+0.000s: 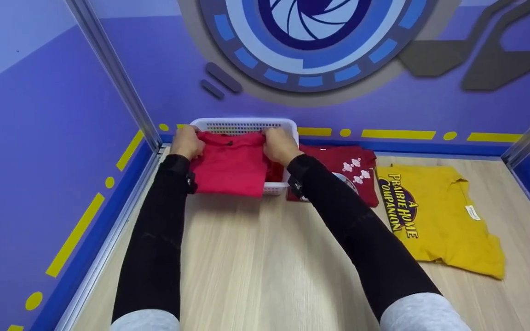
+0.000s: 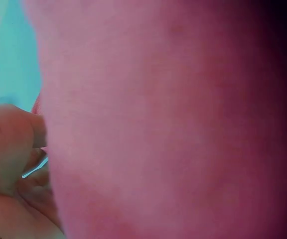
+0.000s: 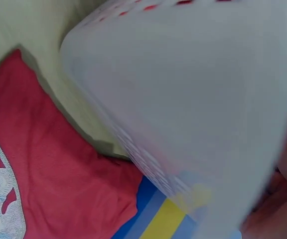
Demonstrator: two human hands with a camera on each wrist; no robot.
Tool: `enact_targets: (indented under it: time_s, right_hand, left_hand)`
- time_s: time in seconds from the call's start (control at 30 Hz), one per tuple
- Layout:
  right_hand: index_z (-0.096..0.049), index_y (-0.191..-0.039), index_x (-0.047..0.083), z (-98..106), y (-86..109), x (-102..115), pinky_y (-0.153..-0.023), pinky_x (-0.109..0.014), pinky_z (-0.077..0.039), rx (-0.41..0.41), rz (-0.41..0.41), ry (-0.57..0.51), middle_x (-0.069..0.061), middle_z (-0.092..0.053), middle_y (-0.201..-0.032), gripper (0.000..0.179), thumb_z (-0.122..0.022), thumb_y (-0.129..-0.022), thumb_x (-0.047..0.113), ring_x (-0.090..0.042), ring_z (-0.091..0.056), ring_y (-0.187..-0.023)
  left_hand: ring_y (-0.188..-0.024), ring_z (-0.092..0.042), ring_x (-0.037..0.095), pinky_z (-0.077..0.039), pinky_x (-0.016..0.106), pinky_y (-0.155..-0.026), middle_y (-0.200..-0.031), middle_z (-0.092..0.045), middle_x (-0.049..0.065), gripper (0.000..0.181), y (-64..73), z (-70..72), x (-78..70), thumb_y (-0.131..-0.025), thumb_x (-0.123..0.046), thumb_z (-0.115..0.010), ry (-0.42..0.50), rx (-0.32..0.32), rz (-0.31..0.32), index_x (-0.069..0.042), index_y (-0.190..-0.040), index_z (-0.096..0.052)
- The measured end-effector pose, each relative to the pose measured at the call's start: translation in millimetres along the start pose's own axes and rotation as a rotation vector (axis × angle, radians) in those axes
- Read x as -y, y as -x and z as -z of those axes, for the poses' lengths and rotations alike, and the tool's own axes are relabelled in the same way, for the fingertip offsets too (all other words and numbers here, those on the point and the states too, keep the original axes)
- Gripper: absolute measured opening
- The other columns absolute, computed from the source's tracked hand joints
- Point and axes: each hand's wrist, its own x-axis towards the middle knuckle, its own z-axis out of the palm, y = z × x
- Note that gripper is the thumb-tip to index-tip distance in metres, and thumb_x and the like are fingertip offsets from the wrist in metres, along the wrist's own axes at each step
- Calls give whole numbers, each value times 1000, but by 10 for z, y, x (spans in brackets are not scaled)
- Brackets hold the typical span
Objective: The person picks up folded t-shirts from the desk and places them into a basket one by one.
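A folded red T-shirt (image 1: 230, 165) is stretched between both hands over the white plastic basket (image 1: 246, 121). My left hand (image 1: 187, 142) grips its upper left corner, close to the basket's left rim. At the upper right corner my right hand (image 1: 279, 145) pinches the cloth, near the right rim. The shirt's lower edge hangs over the front of the basket. In the left wrist view the shirt's cloth (image 2: 168, 119) fills most of the picture beside the curled fingers. The basket's wall (image 3: 183, 89) covers much of the right wrist view, partly hiding the right hand (image 3: 278, 209).
Right of the basket lies a folded dark red shirt (image 1: 352, 174) with white prints. Farther right is a folded yellow shirt (image 1: 444, 216) with lettering, on the wooden table (image 1: 256, 266). A purple printed wall (image 1: 154, 69) stands right behind the basket.
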Motion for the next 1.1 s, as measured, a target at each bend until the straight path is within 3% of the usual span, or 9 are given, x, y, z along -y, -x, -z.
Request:
enact_targets:
  time_s: [0.17, 0.3, 0.47, 0.6, 0.73, 0.83, 0.93, 1.1]
  right_hand:
    - [-78, -116, 7, -89, -67, -98, -110, -49, -52, -20, -15, 83, -15, -82, -115, 24, -59, -102, 10, -34, -77, -115]
    - [-76, -124, 5, 62, 62, 26, -115, -54, -44, 7, -52, 138, -17, -81, -124, 26, -60, -105, 10, -39, -73, -125]
    - [-77, -125, 7, 42, 33, -1, -114, -53, -45, -19, -62, 173, -16, -81, -126, 25, -62, -105, 11, -37, -74, -125]
    - [-80, -117, 6, -3, 24, -7, -116, -54, -45, -77, -76, 192, -16, -83, -119, 20, -65, -105, 12, -38, -75, -120]
    - [-81, -112, 5, -1, 24, -3, -113, -55, -46, -171, -86, 199, -17, -83, -115, 18, -68, -105, 15, -40, -76, -118]
    - [-81, -120, 7, 33, 31, -40, -107, -54, -45, -218, -83, 179, -16, -83, -120, 21, -68, -106, 17, -41, -74, -120]
    - [-80, -129, 10, 124, 46, -88, -105, -53, -43, -236, -75, 115, -14, -82, -126, 27, -66, -107, 18, -40, -71, -122]
    - [-84, -123, 8, 342, 191, -148, -110, -52, -47, -239, -8, -68, -13, -83, -123, 27, -63, -107, 15, -37, -74, -122]
  left_hand:
    - [-54, -68, 11, -53, 22, -48, -94, -78, 16, 52, -28, -2, -60, -97, 2, -56, 20, 68, 26, -1, -148, -63]
    - [-65, -76, 15, -63, 27, -60, -121, -76, 27, 56, -43, 13, -132, -98, 2, -54, 54, 133, 36, -1, -154, -57]
    - [-64, -71, 14, -66, 32, -69, -124, -71, 26, 55, -41, -7, -158, -98, 2, -53, 65, 164, 28, 0, -153, -54]
    - [-74, -66, 18, -60, 32, -70, -123, -71, 25, 54, -34, -69, -118, -96, 2, -55, 24, 124, 2, 1, -150, -58]
    - [-118, -67, 34, -58, 40, -100, -146, -66, 26, 56, -22, -103, -111, -98, -1, -53, -8, 49, -19, 0, -154, -57]
    - [-142, -60, 39, -49, 47, -121, -154, -63, 24, 58, -19, -123, -156, -101, -3, -49, 9, 7, -21, -3, -159, -53]
    - [-144, -60, 38, -48, 50, -123, -154, -64, 23, 56, 4, -130, -255, -103, -5, -48, 39, -31, -63, -5, -158, -55]
    - [-139, -65, 33, -52, 47, -118, -150, -68, 19, 45, 153, -215, -520, -108, -10, -53, 79, -70, -229, -6, -151, -64]
